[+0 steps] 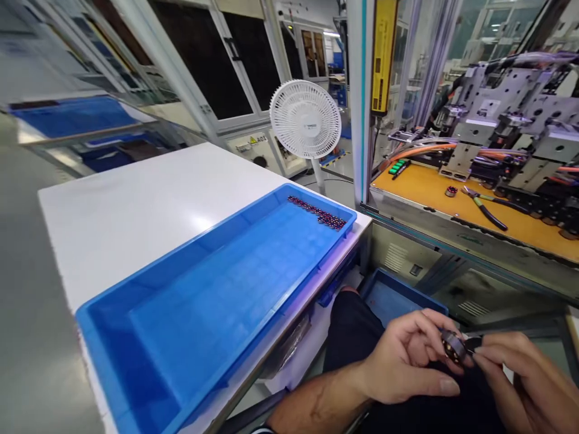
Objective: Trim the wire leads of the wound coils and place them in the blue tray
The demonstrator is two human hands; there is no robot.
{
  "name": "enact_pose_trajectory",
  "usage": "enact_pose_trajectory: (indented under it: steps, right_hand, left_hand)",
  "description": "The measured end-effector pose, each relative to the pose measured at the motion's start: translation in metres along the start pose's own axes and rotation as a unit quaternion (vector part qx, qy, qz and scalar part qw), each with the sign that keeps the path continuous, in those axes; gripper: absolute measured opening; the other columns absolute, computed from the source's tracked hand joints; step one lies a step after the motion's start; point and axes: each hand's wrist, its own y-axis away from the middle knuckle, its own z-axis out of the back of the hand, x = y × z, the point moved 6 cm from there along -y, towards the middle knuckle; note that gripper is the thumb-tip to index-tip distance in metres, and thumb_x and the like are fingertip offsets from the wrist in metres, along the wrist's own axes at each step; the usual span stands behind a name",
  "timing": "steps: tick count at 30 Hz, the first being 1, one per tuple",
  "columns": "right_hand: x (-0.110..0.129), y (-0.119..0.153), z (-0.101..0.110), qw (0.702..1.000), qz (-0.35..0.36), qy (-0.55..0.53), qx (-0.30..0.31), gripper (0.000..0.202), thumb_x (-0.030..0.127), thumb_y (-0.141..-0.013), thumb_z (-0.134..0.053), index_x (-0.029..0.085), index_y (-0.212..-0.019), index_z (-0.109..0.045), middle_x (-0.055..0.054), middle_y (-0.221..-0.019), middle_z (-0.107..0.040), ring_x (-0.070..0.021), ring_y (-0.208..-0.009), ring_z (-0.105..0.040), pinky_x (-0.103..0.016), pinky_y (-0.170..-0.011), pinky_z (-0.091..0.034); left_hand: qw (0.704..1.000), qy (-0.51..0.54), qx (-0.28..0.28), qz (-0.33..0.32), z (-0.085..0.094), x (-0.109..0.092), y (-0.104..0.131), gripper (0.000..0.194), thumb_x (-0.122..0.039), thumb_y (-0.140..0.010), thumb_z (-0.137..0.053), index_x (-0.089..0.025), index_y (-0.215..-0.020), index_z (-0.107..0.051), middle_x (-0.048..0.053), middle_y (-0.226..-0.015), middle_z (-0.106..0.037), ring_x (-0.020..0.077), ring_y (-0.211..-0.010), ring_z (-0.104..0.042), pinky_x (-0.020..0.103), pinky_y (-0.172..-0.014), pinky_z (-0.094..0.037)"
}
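Note:
Low at the right, above my lap, my left hand [402, 361] holds a small round motor part [453, 348] between its fingers. The part has a dark metal rim and coppery bits inside, tilted towards the camera. Close beside it, my right hand [520, 367] has thumb and fingertips pinched together at the part's right side. A thin dark thing shows at those fingertips, too small to name. Left of my hands, a long blue tray [217, 283] lies on the white table, with rows of small round dark parts [316, 212] along its far right end.
A second blue tray [393, 295] sits low beyond my hands. At the right, a machine's orange bench [420, 187] carries pliers [486, 208], a small round part [451, 191] and a green-and-black piece [398, 168]. A white fan [306, 120] stands behind the white table [136, 211].

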Motion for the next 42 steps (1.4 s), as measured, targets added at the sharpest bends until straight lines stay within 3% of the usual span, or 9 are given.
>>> enact_pose_trajectory:
  steps: [4,7,11,16,21,25,35,38,42]
  right_hand:
    - [0.013,-0.019,-0.001,0.999,0.005,-0.031,0.016,0.012,0.024,-0.096,-0.052,0.024,-0.088,-0.062,-0.002,-0.073,-0.067,-0.0132,-0.062,-0.066,-0.022,-0.055,-0.051]
    - [0.017,-0.027,0.001,0.995,0.044,-0.083,0.045,0.010,0.014,-0.093,-0.053,0.022,-0.093,-0.060,-0.001,-0.070,-0.064,-0.0116,-0.061,-0.063,-0.020,-0.057,-0.051]
    - [0.011,-0.032,0.002,0.990,0.050,-0.115,0.057,0.014,0.007,-0.091,-0.050,0.019,-0.094,-0.058,-0.002,-0.072,-0.062,-0.0120,-0.062,-0.060,-0.021,-0.057,-0.050]
    - [-0.002,-0.032,0.005,0.989,0.012,-0.145,0.014,0.013,0.006,-0.090,-0.052,0.018,-0.090,-0.057,-0.002,-0.072,-0.061,-0.0114,-0.064,-0.057,-0.022,-0.059,-0.049]
    - [-0.004,-0.030,0.006,0.986,-0.010,-0.166,-0.005,0.012,0.007,-0.091,-0.052,0.018,-0.087,-0.057,-0.001,-0.071,-0.060,-0.0104,-0.064,-0.056,-0.021,-0.059,-0.049]
    - [-0.005,-0.028,0.006,0.984,-0.014,-0.177,-0.015,0.013,0.008,-0.093,-0.051,0.019,-0.088,-0.057,-0.001,-0.070,-0.060,-0.0108,-0.064,-0.057,-0.022,-0.059,-0.050]
    - [-0.007,-0.018,0.001,0.977,-0.087,-0.183,-0.069,0.011,0.012,-0.090,-0.056,0.018,-0.082,-0.059,-0.001,-0.071,-0.059,-0.0110,-0.063,-0.056,-0.022,-0.056,-0.048]
    - [-0.014,-0.014,-0.008,0.943,-0.185,-0.273,-0.053,0.011,0.014,-0.087,-0.059,0.017,-0.076,-0.059,0.000,-0.068,-0.056,-0.0100,-0.061,-0.051,-0.022,-0.055,-0.044]
    - [-0.024,-0.004,-0.035,0.817,-0.346,-0.460,0.051,0.016,0.023,-0.083,-0.065,0.015,-0.071,-0.057,0.003,-0.062,-0.052,-0.0070,-0.053,-0.046,-0.019,-0.050,-0.039]
  left_hand:
    - [0.997,0.064,-0.040,-0.013,0.000,-0.008,-0.002,0.039,-0.017,-0.062,-0.088,-0.017,-0.076,-0.051,0.001,-0.093,-0.068,0.0219,-0.108,-0.068,0.038,-0.096,-0.049]
    - [0.990,0.070,-0.055,0.112,0.000,0.007,-0.001,0.044,-0.044,-0.068,-0.083,-0.015,-0.092,-0.059,0.006,-0.093,-0.070,0.0192,-0.094,-0.071,0.029,-0.083,-0.052]
    - [0.969,0.019,0.014,0.245,-0.007,0.025,0.005,0.049,-0.061,-0.082,-0.061,-0.012,-0.093,-0.059,0.007,-0.072,-0.070,0.0174,-0.064,-0.069,0.024,-0.059,-0.050]
    - [0.986,-0.061,-0.024,0.150,-0.003,0.016,-0.004,0.026,-0.035,-0.089,-0.064,-0.018,-0.106,-0.055,0.003,-0.075,-0.070,0.0154,-0.067,-0.070,0.023,-0.061,-0.051]
    - [0.988,-0.126,-0.050,0.081,-0.005,0.007,-0.007,0.032,-0.011,-0.079,-0.073,-0.024,-0.105,-0.057,0.001,-0.091,-0.069,0.0124,-0.071,-0.070,0.024,-0.067,-0.057]
    - [0.980,-0.187,-0.063,0.015,-0.006,-0.004,-0.009,0.031,-0.010,-0.072,-0.078,-0.022,-0.093,-0.057,0.004,-0.106,-0.066,0.0113,-0.070,-0.068,0.027,-0.068,-0.059]
    - [0.969,-0.209,-0.111,-0.078,-0.002,-0.010,-0.015,0.030,-0.016,-0.072,-0.081,-0.022,-0.087,-0.056,-0.001,-0.086,-0.069,0.0166,-0.085,-0.073,0.033,-0.081,-0.060]
    - [0.957,-0.241,-0.122,-0.102,0.003,-0.013,-0.015,0.032,-0.015,-0.070,-0.082,-0.023,-0.094,-0.063,-0.001,-0.086,-0.069,0.0179,-0.086,-0.074,0.034,-0.082,-0.061]
    - [0.942,-0.293,-0.110,-0.122,0.011,-0.016,-0.013,0.024,-0.012,-0.071,-0.080,-0.022,-0.090,-0.070,0.001,-0.090,-0.068,0.0192,-0.089,-0.073,0.034,-0.083,-0.061]
